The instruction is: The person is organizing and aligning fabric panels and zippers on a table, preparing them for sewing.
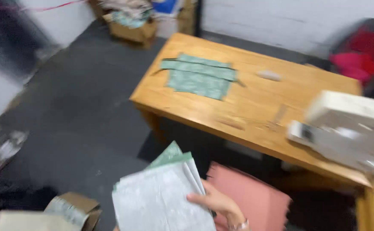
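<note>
Dark flooring surrounds a wooden table (255, 107) where green fabric pieces (197, 77) are laid near its far-left corner, while a folded fabric stack (163, 196) is gripped by the right hand (217, 203), apparently mid-carry; left hand unseen.

You face a rectangular light-wood bench (255, 107) standing on a dark grey floor (80, 119). Behind it runs a white painted wall (281, 17); an open cardboard box (131, 28) sits beyond.

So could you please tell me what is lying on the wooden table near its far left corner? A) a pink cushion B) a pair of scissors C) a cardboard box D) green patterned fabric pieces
D: green patterned fabric pieces lie flat on the wooden table near that corner.
</note>
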